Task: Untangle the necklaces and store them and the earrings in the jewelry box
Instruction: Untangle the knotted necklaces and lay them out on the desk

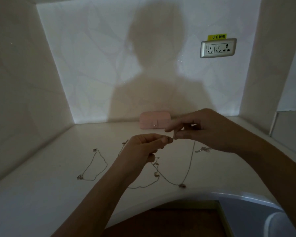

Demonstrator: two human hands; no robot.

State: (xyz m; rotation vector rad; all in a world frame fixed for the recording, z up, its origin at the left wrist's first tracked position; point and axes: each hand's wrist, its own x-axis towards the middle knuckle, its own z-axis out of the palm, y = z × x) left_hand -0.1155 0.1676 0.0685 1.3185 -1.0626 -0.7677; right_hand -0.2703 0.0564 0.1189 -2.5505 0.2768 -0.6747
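Observation:
Above the white counter [41,194], my left hand [143,146] and my right hand [200,130] each pinch an end of a thin necklace chain [189,168] at its clasp, fingertips almost meeting. The chain hangs in a loop down to a small pendant [182,185] on the counter. A second necklace [94,166] lies spread out at the left. A third chain with small charms [156,174] trails under my left wrist. A small heap of earrings [202,149] lies just below my right hand. The closed pink jewelry box [155,122] stands against the back wall.
A power socket [218,48] with a yellow label sits on the back wall at the upper right. Side walls close in the counter at left and right. The counter's curved front edge runs near the pendant, with a brown floor below.

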